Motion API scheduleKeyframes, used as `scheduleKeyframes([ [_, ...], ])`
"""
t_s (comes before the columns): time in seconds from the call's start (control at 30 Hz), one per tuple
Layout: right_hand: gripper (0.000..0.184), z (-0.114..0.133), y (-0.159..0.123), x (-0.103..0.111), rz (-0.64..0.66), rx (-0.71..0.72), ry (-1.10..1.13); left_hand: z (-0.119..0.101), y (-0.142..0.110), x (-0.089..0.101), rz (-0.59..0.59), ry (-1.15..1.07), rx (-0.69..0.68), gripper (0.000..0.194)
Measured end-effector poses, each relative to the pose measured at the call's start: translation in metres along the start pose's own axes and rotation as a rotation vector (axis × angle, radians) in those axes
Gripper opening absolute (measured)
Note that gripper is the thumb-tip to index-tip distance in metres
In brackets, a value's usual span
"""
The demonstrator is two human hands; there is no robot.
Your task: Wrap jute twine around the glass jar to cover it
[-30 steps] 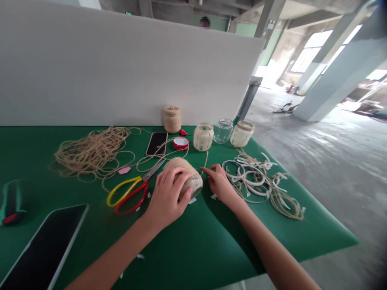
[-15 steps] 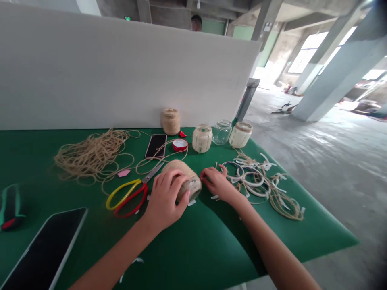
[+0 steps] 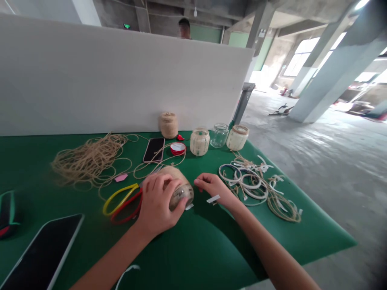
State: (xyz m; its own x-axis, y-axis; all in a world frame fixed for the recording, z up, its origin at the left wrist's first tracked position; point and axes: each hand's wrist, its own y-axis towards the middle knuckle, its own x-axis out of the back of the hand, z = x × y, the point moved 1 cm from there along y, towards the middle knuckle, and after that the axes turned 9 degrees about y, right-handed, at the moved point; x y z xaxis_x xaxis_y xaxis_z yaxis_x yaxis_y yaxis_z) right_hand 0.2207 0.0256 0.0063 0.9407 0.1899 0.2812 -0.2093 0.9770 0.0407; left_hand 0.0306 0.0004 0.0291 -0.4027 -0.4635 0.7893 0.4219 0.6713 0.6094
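On the green table (image 3: 211, 249), a twine-wrapped glass jar (image 3: 180, 194) lies sideways in the left grip (image 3: 157, 201); right grip (image 3: 212, 187) open, empty.

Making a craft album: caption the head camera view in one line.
Left hand holds a twine-wrapped glass jar, right hand beside it, scissors and loose twine nearby.

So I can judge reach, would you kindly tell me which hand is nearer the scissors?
Left. The left hand rests on the twine-wrapped jar, right beside the scissors, partly hiding them. The right hand lies farther away, beyond the jar.
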Motion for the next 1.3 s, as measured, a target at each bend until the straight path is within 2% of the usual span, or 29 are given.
scheduleKeyframes([
  [0.17, 0.028, 0.008, -0.002, -0.009, 0.016, -0.018, 0.187, 0.002, 0.002, 0.005, 0.009, -0.110, -0.012, 0.017],
  [0.3, 0.024, 0.013, -0.007, -0.014, 0.074, -0.036, 0.451, 0.004, 0.005, 0.009, 0.020, -0.169, 0.028, 0.008],
  [0.53, 0.019, 0.023, -0.013, -0.018, 0.192, 0.014, 0.554, 0.003, 0.011, 0.007, 0.068, -0.119, 0.056, 0.019],
  [0.77, 0.028, 0.033, -0.019, -0.016, 0.258, 0.129, 0.430, 0.006, 0.010, 0.001, 0.072, -0.178, 0.110, 0.011],
  [0.83, 0.029, 0.035, -0.021, -0.014, 0.202, 0.184, 0.379, 0.007, 0.010, -0.001, 0.081, -0.202, 0.126, 0.012],
  [0.93, 0.033, 0.034, -0.021, -0.007, 0.044, 0.263, 0.324, 0.007, 0.010, -0.001, 0.074, -0.212, 0.159, 0.014],
  [1.03, 0.035, 0.026, -0.018, -0.003, -0.048, 0.303, 0.168, 0.006, 0.008, 0.001, 0.070, -0.239, 0.189, 0.014],
  [1.2, 0.018, 0.016, -0.016, -0.014, 0.120, 0.355, -0.075, 0.004, 0.005, 0.006, 0.037, -0.340, 0.237, 0.021],
  [1.3, 0.021, 0.017, -0.018, -0.020, 0.118, 0.383, -0.098, 0.005, 0.003, 0.006, -0.003, -0.381, 0.263, 0.022],
])
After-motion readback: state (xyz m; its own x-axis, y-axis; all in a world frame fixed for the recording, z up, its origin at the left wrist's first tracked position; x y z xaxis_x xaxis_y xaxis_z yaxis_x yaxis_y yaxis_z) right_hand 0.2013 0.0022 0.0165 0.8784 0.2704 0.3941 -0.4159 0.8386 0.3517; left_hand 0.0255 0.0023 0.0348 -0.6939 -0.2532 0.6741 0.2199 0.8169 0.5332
